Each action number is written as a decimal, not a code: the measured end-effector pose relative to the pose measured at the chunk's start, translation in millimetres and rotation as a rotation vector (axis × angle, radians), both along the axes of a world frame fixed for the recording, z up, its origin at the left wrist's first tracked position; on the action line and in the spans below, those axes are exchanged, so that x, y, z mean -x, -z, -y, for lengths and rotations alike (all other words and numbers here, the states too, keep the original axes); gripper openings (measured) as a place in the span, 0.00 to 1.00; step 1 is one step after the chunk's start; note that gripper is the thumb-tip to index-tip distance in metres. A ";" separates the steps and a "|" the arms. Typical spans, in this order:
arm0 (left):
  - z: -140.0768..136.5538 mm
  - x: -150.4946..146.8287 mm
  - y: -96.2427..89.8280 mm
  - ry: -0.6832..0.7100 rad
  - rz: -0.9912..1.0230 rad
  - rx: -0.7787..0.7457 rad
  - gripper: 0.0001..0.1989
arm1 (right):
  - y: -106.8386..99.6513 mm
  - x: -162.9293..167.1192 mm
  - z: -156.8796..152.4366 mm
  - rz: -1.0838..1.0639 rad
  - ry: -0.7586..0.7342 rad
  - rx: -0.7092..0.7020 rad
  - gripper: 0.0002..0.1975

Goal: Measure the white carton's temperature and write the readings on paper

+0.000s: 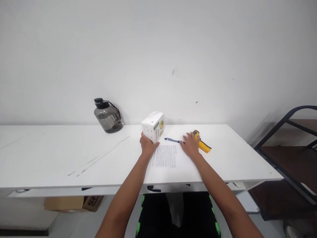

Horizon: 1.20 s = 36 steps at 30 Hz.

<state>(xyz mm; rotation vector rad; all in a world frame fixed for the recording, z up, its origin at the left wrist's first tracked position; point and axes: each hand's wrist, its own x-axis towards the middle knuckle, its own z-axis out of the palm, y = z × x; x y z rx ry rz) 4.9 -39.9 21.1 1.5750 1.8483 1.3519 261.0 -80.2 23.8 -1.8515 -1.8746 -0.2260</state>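
My left hand is closed around the lower part of a white printed box, which stands slightly turned on the white table. A handwritten sheet of paper lies between my hands. Fingers spread, my right hand rests palm down beside the sheet. Its fingertips reach the edge of a yellow and black handheld device, shaped like an infrared thermometer and partly covered by the hand. A blue pen lies above the writing, its right end close to my right thumb.
A grey translucent water bottle with a black cap leans near the wall at left. The white table runs along the wall. A dark metal-framed shelf stands at right. Below the table sits a cardboard box.
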 end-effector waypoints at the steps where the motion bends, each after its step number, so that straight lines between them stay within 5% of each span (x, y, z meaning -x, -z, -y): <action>1: 0.7 -0.1 -1.5 -0.011 -0.028 0.008 0.60 | 0.2 3.8 -0.1 0.026 -0.042 0.041 0.16; 5: 4.8 -1.1 -9.2 -0.054 -0.102 0.056 0.61 | -7.8 2.8 4.8 -0.060 -0.074 -0.038 0.15; 9: 7.6 -2.8 -14.8 -0.049 -0.123 0.070 0.60 | -19.8 -7.0 13.9 -0.628 0.107 -0.212 0.21; 12: 7.2 -3.4 -14.6 -0.046 -0.115 0.067 0.59 | -23.3 -3.4 18.4 -1.054 -0.009 -0.070 0.25; 14: 6.3 -3.4 -12.7 -0.044 -0.094 0.059 0.59 | -22.9 4.4 20.6 -1.151 -0.085 0.021 0.22; 21: 6.9 -4.1 -9.7 -0.025 -0.057 0.055 0.57 | -21.3 18.6 29.9 -1.059 -0.397 0.224 0.14; 27: 9.0 -4.8 -12.8 -0.018 -0.052 0.073 0.58 | -11.0 19.2 29.8 -0.926 -0.300 0.309 0.22; 36: 8.8 -4.5 -11.0 -0.005 -0.071 0.081 0.57 | -9.5 18.5 29.1 -0.898 -0.312 0.323 0.18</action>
